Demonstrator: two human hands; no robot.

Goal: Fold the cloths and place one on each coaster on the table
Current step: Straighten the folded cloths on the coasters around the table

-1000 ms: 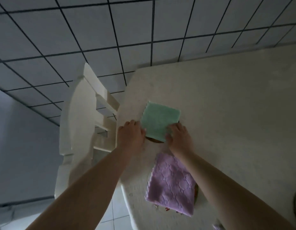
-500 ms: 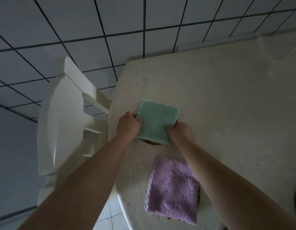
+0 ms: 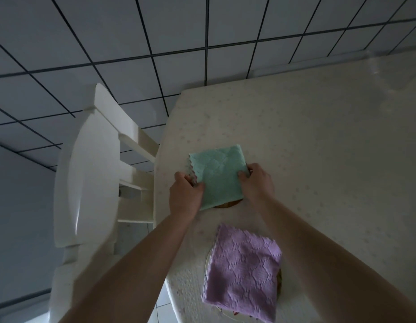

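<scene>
- The green cloth lies folded into a near-square on the table, a little left of the view's centre; its sides are turned slightly off the table edge, the long axis running from about 11 o'clock to 5 o'clock.
- Its scalloped edge faces 9 o'clock, toward the chair; the smooth folded edge faces 3 o'clock.
- A sliver of brown round coaster peeks out under the cloth's near edge at 6 o'clock, so the cloth sits on it.
- The left hand pinches the cloth's scalloped side between thumb and curled fingers.
- The right hand pinches the opposite side, its thumb on top of the fabric and its fingers curled at the edge.
- The purple cloth lies folded at 6 o'clock from the green one, well apart from both hands, its scalloped edge facing 9 o'clock; it covers a second coaster, whose rim shows at the cloth's sides.
- Both cloths are soft, plush fabric with a quilted diamond pattern.
- The table is covered in a pale cream cloth with faint small dots.
- A white chair stands at 9 o'clock, just beside the table's edge.
- The floor is pale tile with dark grout lines; the light is dim.
</scene>
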